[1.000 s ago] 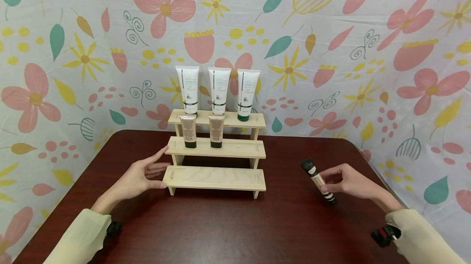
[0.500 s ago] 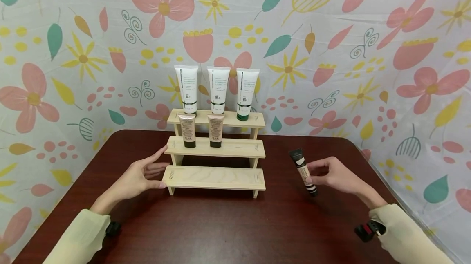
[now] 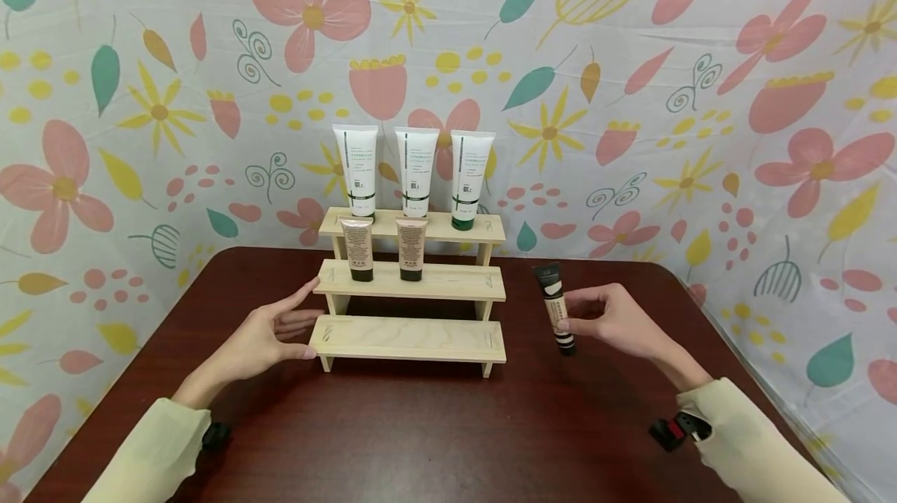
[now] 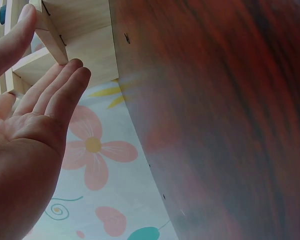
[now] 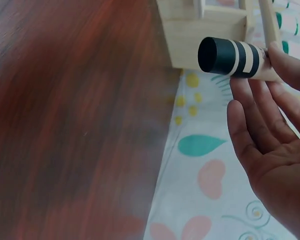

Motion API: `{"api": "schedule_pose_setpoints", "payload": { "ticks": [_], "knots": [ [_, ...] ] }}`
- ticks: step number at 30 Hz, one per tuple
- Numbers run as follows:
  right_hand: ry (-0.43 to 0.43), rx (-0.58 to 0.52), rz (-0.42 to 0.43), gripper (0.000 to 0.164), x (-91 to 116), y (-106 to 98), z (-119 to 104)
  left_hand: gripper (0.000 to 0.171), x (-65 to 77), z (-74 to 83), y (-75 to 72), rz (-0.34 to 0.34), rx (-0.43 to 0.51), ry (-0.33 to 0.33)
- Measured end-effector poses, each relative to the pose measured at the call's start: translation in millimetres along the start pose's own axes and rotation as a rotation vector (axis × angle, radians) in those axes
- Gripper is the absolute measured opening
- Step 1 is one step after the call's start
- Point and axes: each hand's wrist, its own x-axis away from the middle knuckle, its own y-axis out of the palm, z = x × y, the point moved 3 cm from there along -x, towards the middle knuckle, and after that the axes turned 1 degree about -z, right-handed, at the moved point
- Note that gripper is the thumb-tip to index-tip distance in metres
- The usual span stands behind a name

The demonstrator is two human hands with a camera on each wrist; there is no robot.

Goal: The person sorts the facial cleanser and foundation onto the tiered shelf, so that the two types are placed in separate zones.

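To the right of the three-tier wooden stand (image 3: 409, 338), my right hand (image 3: 617, 324) pinches a small beige-and-black squeeze tube (image 3: 556, 308) between thumb and fingers. The tube tilts slightly, held above the table. Its black cap (image 5: 217, 55) faces the camera in the right wrist view. My left hand (image 3: 259, 339) touches the stand's left side, thumb at the lowest step and fingertips at the middle one, fingers mostly extended. In the left wrist view, the fingers (image 4: 55, 95) rest against the wood. Two beige tubes with black caps (image 3: 411, 250) stand on the middle step.
Three white tubes with green caps (image 3: 469, 180) stand on the top step. The stand sits on a dark reddish-brown table (image 3: 420, 433). Behind it hangs a floral-patterned cloth (image 3: 631, 98).
My right hand has carried the squeeze tube leftward and slightly up, closer to the stand, and the tube has become more upright. My left hand has stayed at the stand.
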Motion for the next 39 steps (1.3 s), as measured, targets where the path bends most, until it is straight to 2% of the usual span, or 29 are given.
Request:
{"api": "schedule_pose_setpoints", "payload": {
  "ticks": [7, 13, 22, 31, 36, 39],
  "knots": [
    [-0.036, 0.011, 0.080, 0.033, -14, 7, -20, 0.107, -0.4, 0.7, -0.3, -0.005, 0.008, 0.004],
    [-0.028, 0.004, 0.140, 0.035, -25, 12, -37, 0.106, -0.8, 0.4, -0.6, -0.001, 0.007, 0.008],
    [-0.028, 0.008, 0.164, 0.043, -44, 19, -56, 0.107, -0.6, -2.6, 0.1, 0.001, 0.002, 0.000],
    [-0.058, -0.030, 0.187, 0.037, -60, 29, -68, 0.106, 0.2, -0.7, 0.1, -0.001, 0.013, 0.000],
    [-0.064, -0.071, 0.206, 0.051, -69, 35, -71, 0.106, 0.3, -0.1, -0.2, 0.000, 0.010, -0.002],
    [-0.104, -0.081, 0.209, 0.041, -75, 40, -74, 0.106, 0.4, -0.2, -0.3, 0.000, 0.007, -0.001]
  ]
}}
